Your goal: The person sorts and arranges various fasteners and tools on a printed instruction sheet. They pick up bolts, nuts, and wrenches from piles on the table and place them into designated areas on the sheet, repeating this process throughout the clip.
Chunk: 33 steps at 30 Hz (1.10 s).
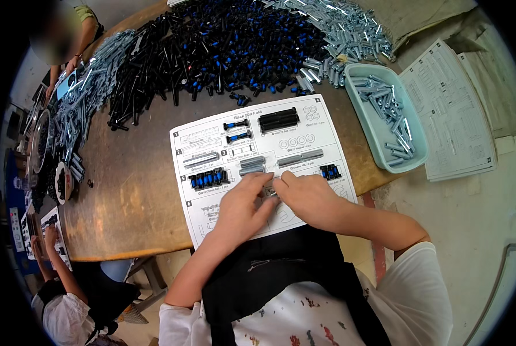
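A printed parts sheet (327, 130) lies on the wooden table before me. My left hand (243, 202) rests over its lower middle, thumb and fingers bent together. Beside it my right hand (307, 199) is closed, its fingertips meeting the left ones. Something small and silvery shows between them, mostly hidden. Just above the hands lie short silver sleeves (252, 164) and another silver pair (300, 158). A longer silver tube (201, 161) lies to the left. Blue-banded black bolts (207, 179) form a row, with a smaller group (330, 172) at right. Long black bolts (278, 120) sit higher up.
Heaps of blue-banded black bolts (240, 46), long black bolts (148, 63) and silver sleeves (350, 29) cover the far table. A pale green tray (422, 155) holds silver sleeves at right, beside stacked printed sheets (454, 115). Other people work at left.
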{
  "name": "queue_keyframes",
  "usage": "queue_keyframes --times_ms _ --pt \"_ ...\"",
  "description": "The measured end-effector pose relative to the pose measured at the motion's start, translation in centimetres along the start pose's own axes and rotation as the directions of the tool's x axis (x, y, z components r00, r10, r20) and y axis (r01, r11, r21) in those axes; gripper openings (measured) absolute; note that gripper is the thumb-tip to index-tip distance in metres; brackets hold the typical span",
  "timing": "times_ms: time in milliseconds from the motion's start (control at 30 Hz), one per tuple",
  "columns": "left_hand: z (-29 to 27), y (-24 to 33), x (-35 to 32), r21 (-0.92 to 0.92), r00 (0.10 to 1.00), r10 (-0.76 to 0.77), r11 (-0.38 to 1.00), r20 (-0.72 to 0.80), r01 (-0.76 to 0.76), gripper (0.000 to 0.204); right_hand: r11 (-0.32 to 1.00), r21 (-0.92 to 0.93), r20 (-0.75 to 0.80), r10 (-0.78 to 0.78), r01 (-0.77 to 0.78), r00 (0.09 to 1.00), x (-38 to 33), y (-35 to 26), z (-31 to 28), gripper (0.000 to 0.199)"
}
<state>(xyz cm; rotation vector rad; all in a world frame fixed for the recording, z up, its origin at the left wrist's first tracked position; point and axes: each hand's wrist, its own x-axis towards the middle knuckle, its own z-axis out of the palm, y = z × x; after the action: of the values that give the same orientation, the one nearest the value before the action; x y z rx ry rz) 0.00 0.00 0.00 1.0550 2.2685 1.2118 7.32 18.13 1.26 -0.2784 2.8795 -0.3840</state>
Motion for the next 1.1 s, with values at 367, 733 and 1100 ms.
queue_keyframes --times_ms 367,733,1100 --pt "2.7 -1.0 0.2 0.275 0.984 0.127 0.957 -0.126 -0.088 0.019 0.942 0.333 -0.501 0.135 0.046 0.855 -2.1 2.2 1.5 0.015" --pt "3.6 -0.7 0.2 0.268 0.972 0.153 0.958 -0.177 -0.102 0.02 0.972 -0.23 -0.336 -0.129 0.052 0.933 -3.3 3.8 1.6 0.027" --pt "2.3 0.9 3.2 0.447 0.94 0.288 0.876 -0.186 -0.18 0.024 0.999 -0.018 -0.543 0.012 -0.026 0.84 -2.3 7.8 -0.5 0.015"
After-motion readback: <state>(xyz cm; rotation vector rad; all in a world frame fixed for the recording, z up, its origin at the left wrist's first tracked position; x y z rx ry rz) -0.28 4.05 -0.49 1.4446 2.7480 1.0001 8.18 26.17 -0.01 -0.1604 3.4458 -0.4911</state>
